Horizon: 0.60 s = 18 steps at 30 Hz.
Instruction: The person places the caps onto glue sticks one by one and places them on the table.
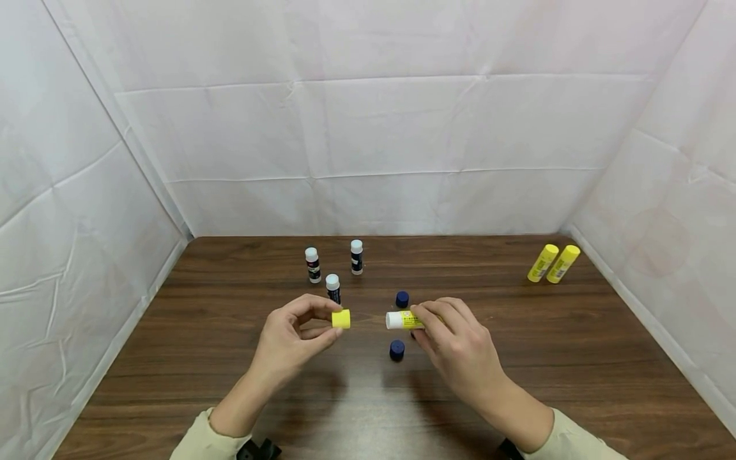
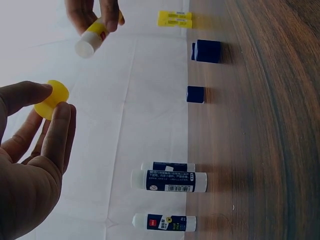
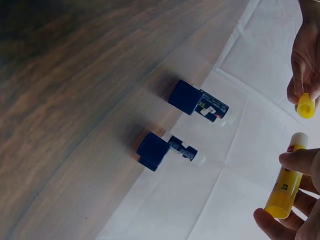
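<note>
White sheeting (image 1: pixel 374 128) backs a brown table (image 1: pixel 552 345); left hand (image 1: pixel 293 335) pinches a yellow cap (image 1: pixel 341 319); right hand (image 1: pixel 462 348) grips an uncapped yellow glue stick (image 1: pixel 405 319).

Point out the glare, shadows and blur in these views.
Head view: pale glare on the brown wood-grain tabletop, soft shadows either side; left wrist view: bare left hand darkly shaded against the creased white backdrop; right wrist view: tabletop dark and blurred at upper left.
</note>
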### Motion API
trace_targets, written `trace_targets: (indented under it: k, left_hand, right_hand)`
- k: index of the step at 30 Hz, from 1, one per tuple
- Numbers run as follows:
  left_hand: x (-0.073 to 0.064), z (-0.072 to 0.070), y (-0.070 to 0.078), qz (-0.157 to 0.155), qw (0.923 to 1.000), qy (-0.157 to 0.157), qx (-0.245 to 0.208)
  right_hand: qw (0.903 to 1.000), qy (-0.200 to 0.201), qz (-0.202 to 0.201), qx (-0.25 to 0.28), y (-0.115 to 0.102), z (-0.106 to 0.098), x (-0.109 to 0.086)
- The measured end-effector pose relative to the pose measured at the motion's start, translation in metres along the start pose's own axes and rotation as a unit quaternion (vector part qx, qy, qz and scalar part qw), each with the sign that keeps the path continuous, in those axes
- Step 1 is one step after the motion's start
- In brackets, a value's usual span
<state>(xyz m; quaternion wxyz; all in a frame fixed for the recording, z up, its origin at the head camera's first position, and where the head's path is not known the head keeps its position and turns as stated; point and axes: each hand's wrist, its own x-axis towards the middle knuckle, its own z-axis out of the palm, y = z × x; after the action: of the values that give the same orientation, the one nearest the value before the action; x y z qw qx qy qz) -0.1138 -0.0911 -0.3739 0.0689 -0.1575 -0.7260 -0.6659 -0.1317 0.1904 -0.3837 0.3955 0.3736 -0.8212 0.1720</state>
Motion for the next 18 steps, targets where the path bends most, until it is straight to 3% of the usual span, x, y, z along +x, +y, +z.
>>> trace_targets:
  k: [18]
  left_hand:
    - [0.0000, 0.0095, -0.0004, 0.011, 0.9998, -0.018, -0.004]
  right_hand:
    - [0.9998, 0.008, -0.019, 0.004, -0.0067, 0.0029, 0.0008]
